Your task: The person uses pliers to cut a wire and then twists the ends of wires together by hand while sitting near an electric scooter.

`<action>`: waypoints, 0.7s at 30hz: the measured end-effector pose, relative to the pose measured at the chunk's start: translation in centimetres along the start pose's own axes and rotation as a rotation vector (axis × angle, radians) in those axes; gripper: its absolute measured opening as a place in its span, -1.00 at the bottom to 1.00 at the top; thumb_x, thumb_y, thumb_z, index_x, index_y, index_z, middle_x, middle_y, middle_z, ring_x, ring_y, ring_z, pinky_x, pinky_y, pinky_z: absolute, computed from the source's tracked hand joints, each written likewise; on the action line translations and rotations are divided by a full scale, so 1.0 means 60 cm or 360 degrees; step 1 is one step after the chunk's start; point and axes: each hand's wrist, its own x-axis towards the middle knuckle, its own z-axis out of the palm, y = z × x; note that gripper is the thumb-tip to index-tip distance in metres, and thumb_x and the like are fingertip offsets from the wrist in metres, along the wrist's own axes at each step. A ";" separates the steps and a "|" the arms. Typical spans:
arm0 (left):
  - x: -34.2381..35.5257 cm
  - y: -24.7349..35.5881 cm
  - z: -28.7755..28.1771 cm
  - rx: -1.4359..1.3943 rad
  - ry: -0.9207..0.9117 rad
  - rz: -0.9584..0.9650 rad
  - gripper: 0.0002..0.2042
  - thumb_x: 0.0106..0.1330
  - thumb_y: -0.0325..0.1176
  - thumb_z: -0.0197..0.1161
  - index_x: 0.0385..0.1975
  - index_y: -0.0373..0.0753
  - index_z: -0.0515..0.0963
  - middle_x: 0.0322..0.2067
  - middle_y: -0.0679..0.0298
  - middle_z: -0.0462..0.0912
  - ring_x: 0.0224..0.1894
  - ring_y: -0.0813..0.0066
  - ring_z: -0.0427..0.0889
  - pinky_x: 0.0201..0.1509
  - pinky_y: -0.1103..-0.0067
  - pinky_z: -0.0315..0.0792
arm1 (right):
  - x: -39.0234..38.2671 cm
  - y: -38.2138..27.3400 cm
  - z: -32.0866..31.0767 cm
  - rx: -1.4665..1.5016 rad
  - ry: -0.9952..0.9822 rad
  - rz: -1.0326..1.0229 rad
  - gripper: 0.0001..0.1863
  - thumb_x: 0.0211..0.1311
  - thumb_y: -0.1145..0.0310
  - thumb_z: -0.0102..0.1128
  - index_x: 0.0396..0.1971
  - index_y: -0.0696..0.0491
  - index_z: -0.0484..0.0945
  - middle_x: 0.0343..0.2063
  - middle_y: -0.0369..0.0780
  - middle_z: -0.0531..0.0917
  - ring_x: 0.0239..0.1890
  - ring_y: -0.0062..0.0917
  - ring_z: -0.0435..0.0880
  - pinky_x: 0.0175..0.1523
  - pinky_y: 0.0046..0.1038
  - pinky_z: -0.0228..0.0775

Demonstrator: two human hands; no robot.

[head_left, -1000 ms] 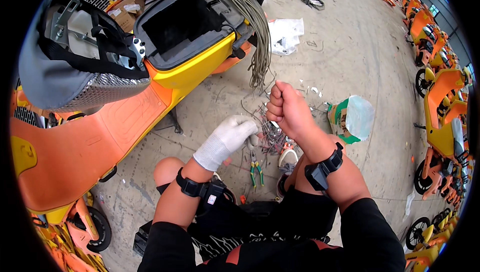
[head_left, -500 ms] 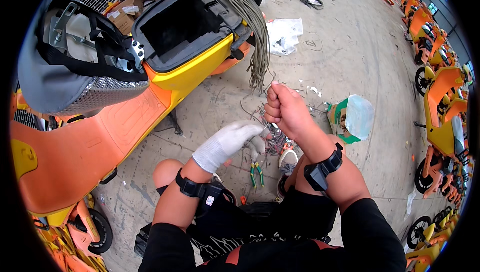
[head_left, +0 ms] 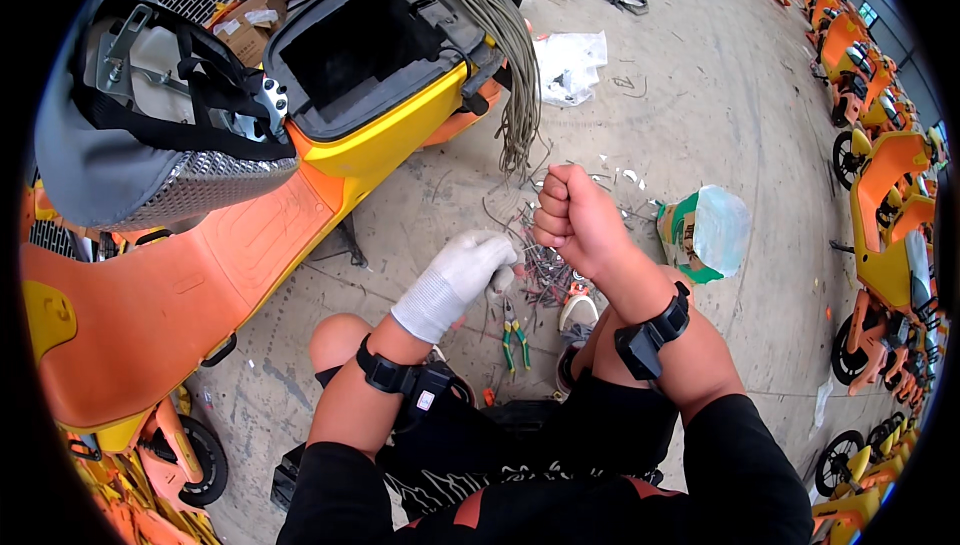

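My left hand [head_left: 464, 267], in a pale grey knit glove, is closed with its fingers pinched together. A thin wire [head_left: 526, 249], hard to make out, seems to run from its fingertips towards my right hand [head_left: 570, 213]. That hand is bare and clenched in a fist, just right of the glove and slightly farther off. Green-and-yellow handled pliers [head_left: 516, 346] lie on the floor below the glove, their jaws partly visible. Loose wire scraps [head_left: 547, 275] are strewn on the concrete beneath my hands. A bundle of long greenish-grey cables [head_left: 517, 95] hangs over the yellow-orange scooter's rear end.
At the left stands the scooter [head_left: 265, 255], its grey seat [head_left: 150, 180] tipped up beside an open black compartment [head_left: 360, 45]. A green-and-clear bag [head_left: 712, 235] sits right of my hands. White plastic [head_left: 570, 70] lies farther off. Rows of scooters [head_left: 880, 235] line the right.
My left hand has drawn back a little to the left and its fingers are more curled. My right fist has turned slightly and sits a little farther right.
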 end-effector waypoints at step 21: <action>-0.033 0.032 0.001 0.0140 -0.0179 -0.0107 -0.67 0.43 -0.23 0.00 -0.29 -0.40 0.58 -0.52 0.26 0.62 -0.51 0.53 0.60 -0.34 0.65 0.48 | 0.011 -0.020 -0.020 0.0043 0.0135 -0.0092 -0.63 0.43 0.19 -0.10 -0.63 -0.12 0.15 -0.75 -0.47 0.02 -0.75 -0.68 -0.07 -0.64 -0.53 -0.13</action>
